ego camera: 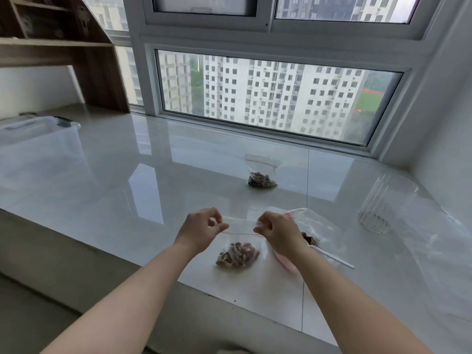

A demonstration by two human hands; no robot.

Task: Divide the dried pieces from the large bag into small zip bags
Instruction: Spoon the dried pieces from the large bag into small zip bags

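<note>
Glossy window ledge (178, 175). Left hand (201, 229) and right hand (277, 231) pinch the top corners of a filled small zip bag (238, 254), sealing step. One finished bag (261, 172) sits further back; large bag (314, 226) just right. Next: press zip shut end to end.

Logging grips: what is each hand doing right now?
Left hand: pinches the small clear zip bag's top edge.
Right hand: pinches the same edge.

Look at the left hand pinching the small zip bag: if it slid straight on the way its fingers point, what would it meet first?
Probably the right hand, pinching the same small zip bag opposite the left hand. Depth is unclear.
</note>
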